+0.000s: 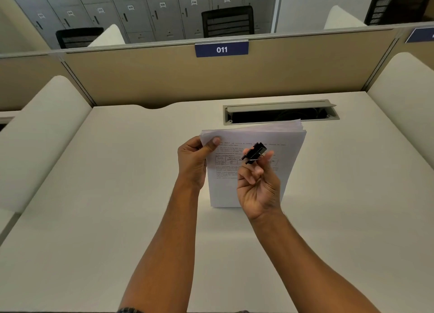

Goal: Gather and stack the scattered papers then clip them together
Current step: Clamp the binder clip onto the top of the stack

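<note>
We see the right hand (257, 181) raised palm toward us, its thumb and fingertips pinching a black binder clip (254, 153), a small wedge of dark metal with thin silvery wire handles. The clip sits in front of the upper middle of the paper stack (288, 162); whether it touches the top sheet we cannot tell. The left hand (193, 162) grips the stack at its upper left corner, thumb pressed flat on the front sheet and fingers curled behind. The stack is a thick sheaf of white printed pages, held up on its lower edge against the desk (117, 195), its top edges fanned slightly so the separate sheets show. The front page carries faint lines of text and a small table.

The desk is smooth, matte and off-white, with a shallow curved notch at its back edge. Just behind the stack lies a long grey cable tray (280, 112), its lid tilted open over a dark slot. Rounded white side panels flank the desk. A beige fabric partition (141, 78) rises behind, bearing a blue label (221, 49) reading 011. Beyond it stand grey numbered lockers (164, 9) and a black mesh-backed chair (227, 21).
</note>
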The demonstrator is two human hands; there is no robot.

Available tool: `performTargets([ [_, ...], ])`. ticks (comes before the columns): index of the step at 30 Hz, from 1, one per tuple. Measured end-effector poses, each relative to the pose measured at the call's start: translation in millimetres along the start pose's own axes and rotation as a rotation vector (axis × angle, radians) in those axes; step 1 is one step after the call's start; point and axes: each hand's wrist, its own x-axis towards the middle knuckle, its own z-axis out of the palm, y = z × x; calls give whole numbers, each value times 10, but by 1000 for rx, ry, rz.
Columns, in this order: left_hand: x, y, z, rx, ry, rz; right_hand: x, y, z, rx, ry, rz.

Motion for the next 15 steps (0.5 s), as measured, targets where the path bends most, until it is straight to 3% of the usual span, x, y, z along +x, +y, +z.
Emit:
performTargets([
  [9,-20,-5,-4,-3,-2,-4,42,-81,27,-171,-24,-53],
  [11,-24,0,-3,0,1,-6,48,-146,88,-442,-85,-103],
  [15,-41,16,-11,12,3,2,67,-323,304,-1181,-255,-377],
])
